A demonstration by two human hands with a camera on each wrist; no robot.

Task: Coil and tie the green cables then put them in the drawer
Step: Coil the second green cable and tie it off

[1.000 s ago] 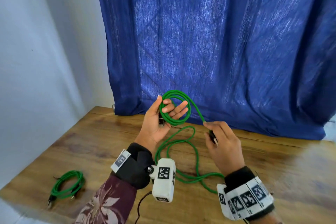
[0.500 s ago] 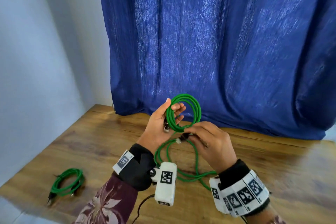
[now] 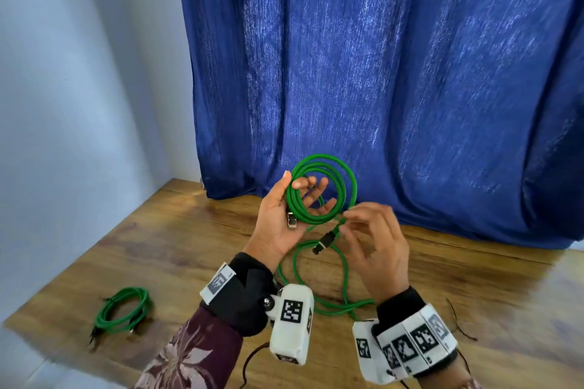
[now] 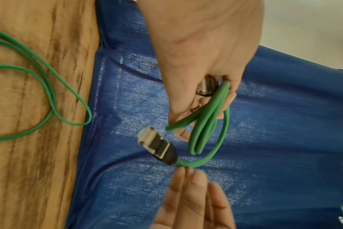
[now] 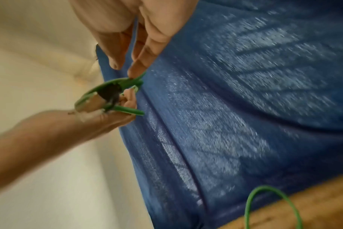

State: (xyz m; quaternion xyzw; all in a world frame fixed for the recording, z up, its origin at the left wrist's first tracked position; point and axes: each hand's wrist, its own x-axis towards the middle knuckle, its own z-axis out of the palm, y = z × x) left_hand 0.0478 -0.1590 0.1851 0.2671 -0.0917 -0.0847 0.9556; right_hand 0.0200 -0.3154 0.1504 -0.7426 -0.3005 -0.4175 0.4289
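Observation:
A green cable coil (image 3: 324, 188) of several loops is held up over the wooden table (image 3: 164, 249). My left hand (image 3: 300, 196) grips it, thumb outside and fingers through the ring, with one metal plug (image 3: 290, 222) lying on the palm. The cable's other plug (image 3: 325, 241) dangles just below the coil. My right hand (image 3: 346, 222) pinches the cable right behind that plug, other fingers spread. The left wrist view shows the coil (image 4: 206, 120), the free plug (image 4: 157, 147) and the right fingertips (image 4: 186, 172) on the cable. In the right wrist view my right hand (image 5: 131, 72) nips the cable beside the coil (image 5: 112, 86).
Another green cable (image 3: 316, 290) lies in loose loops on the table under my hands. A tied green coil (image 3: 123, 309) sits near the table's front left edge. A blue curtain (image 3: 395, 73) hangs behind the table, with a white wall (image 3: 79, 104) to the left.
My right hand carried the cable's plug end from out at the right in to the coil. The stretched length became another loop. The plug now dangles below my pinching fingers.

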